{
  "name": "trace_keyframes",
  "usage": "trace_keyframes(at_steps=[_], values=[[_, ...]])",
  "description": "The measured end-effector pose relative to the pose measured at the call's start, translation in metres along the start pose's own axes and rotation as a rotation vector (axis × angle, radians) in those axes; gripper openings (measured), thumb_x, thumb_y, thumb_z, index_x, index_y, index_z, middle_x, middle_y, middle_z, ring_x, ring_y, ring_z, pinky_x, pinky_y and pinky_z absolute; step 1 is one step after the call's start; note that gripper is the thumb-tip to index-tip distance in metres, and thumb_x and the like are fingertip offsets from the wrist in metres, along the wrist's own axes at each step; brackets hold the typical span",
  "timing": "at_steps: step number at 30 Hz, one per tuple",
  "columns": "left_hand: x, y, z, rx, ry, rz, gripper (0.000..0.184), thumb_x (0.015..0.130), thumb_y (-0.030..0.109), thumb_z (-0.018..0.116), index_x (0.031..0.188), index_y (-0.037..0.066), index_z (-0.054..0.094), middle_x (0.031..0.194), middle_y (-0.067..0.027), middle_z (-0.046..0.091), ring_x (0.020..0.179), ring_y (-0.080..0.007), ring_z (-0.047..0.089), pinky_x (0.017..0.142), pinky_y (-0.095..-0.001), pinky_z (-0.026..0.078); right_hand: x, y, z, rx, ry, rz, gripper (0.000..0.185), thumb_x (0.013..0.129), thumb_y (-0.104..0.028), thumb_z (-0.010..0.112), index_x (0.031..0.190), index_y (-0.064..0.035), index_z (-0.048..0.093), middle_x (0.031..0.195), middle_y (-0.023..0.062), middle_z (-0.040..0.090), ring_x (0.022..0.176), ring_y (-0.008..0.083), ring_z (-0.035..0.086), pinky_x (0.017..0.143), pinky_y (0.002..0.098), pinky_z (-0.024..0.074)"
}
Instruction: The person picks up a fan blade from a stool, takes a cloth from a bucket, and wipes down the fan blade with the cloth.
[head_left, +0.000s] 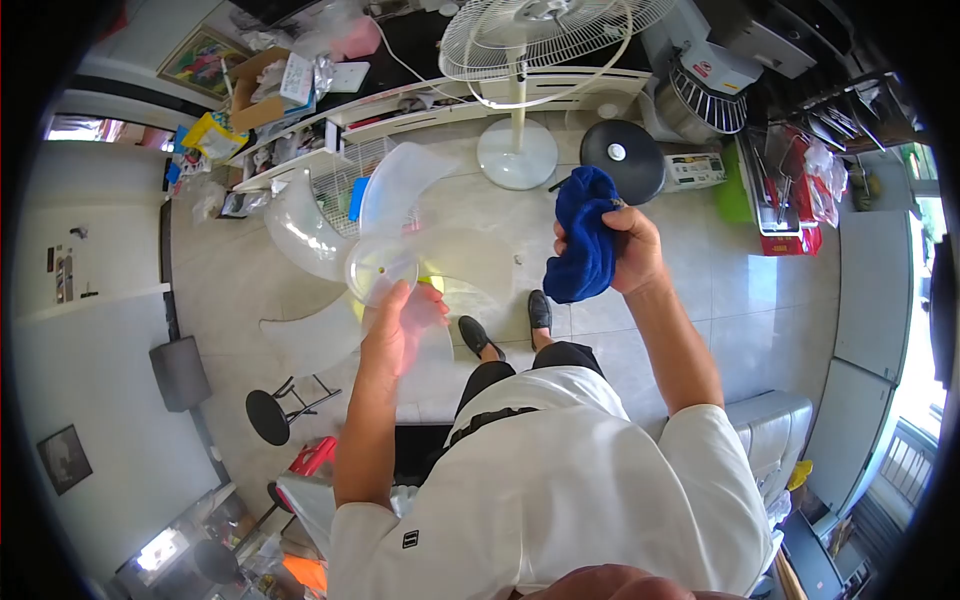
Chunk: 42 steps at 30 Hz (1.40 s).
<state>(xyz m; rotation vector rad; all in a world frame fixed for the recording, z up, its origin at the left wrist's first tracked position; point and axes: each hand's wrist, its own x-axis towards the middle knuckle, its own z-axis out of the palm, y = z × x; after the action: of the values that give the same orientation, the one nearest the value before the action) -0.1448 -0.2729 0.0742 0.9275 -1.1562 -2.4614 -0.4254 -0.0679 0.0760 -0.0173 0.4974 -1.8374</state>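
Far left: a small dark picture (64,459) hangs on the wall, with a grey box (181,374) further in.
Black stool: the stool (268,417) stands on the floor, well apart from your left arm.
Carton: this open box (262,95) sits on the cabinet top, above the wire rack (335,192).
Clear fan blades: you have the blades (392,195) in front of you on your left, over the floor, spread around their round hub (376,262).
Left hand: your left hand (397,328) pinches the hub's lower edge, thumb on the near side, fingers behind, seen through the plastic.
Shoes: your dark shoes (483,338) are on the tiles, between your two hands.
Stand fan: the fan (517,155) stands upright ahead of you, beside the cabinet.
Blue cloth: it hangs bunched from your grip, the cloth (580,245) well apart from the blades.
Right hand: your right hand (640,255) clasps the cloth, thumb pressed over its side.
Far right: a tall grey fridge (860,290) stands by the window.
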Motion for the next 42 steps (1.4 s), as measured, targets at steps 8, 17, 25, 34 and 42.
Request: trace_keyframes(at_steps=[8, 17, 25, 34, 42], values=[[-0.011, -0.009, 0.004, 0.071, -0.004, -0.014, 0.059, 0.102, 0.04, 0.055, 0.149, 0.007, 0.044, 0.095, -0.0105, 0.066, 0.087, -0.0237, 0.066, 0.073, -0.0393, 0.053, -0.008, 0.009, 0.005, -0.046, -0.108, -0.057, 0.078, 0.065, -0.011, 0.058, 0.14, 0.006, 0.046, 0.12, 0.032, 0.062, 0.098, 0.0439, 0.069, 0.091, 0.0531, 0.0583], [-0.02, -0.02, -0.009, 0.036, 0.023, 0.011, 0.064, 0.101, 0.043, 0.054, 0.154, 0.009, 0.039, 0.096, -0.01, 0.066, 0.086, -0.0234, 0.065, 0.074, -0.0399, 0.053, -0.008, 0.014, 0.01, -0.097, -0.192, -0.019, 0.098, 0.052, -0.007, 0.057, 0.148, 0.0067, 0.041, 0.135, 0.0309, 0.056, 0.123, 0.0467, 0.059, 0.101, 0.0571, 0.0544], [-0.049, -0.01, -0.061, -0.168, 0.179, 0.094, 0.05, 0.102, 0.052, 0.05, 0.114, 0.005, 0.063, 0.097, -0.0075, 0.067, 0.089, -0.0204, 0.064, 0.08, -0.0363, 0.05, 0.0, 0.025, 0.002, -0.067, -0.121, 0.025, 0.087, 0.072, -0.012, 0.064, 0.152, 0.0061, 0.035, 0.144, 0.0337, 0.05, 0.125, 0.0543, 0.056, 0.102, 0.0626, 0.0507], [-0.101, -0.006, -0.114, -0.154, 0.475, 0.268, 0.05, 0.105, 0.05, 0.047, 0.117, 0.004, 0.062, 0.105, -0.0084, 0.067, 0.089, -0.021, 0.064, 0.081, -0.0372, 0.051, 0.021, 0.053, -0.014, -0.15, 0.001, 0.133, 0.07, 0.084, -0.008, 0.058, 0.149, 0.0069, 0.038, 0.135, 0.0313, 0.057, 0.115, 0.0539, 0.063, 0.101, 0.0604, 0.0532], [-0.133, -0.04, -0.145, -0.1, 0.597, 0.31, 0.06, 0.107, 0.056, 0.037, 0.141, 0.007, 0.048, 0.127, -0.0135, 0.061, 0.089, -0.0209, 0.064, 0.079, -0.0359, 0.054, 0.04, 0.091, 0.005, -0.219, -0.009, 0.263, 0.062, 0.09, -0.005, 0.056, 0.149, 0.0063, 0.038, 0.135, 0.0278, 0.059, 0.117, 0.0466, 0.063, 0.107, 0.0624, 0.0483]])
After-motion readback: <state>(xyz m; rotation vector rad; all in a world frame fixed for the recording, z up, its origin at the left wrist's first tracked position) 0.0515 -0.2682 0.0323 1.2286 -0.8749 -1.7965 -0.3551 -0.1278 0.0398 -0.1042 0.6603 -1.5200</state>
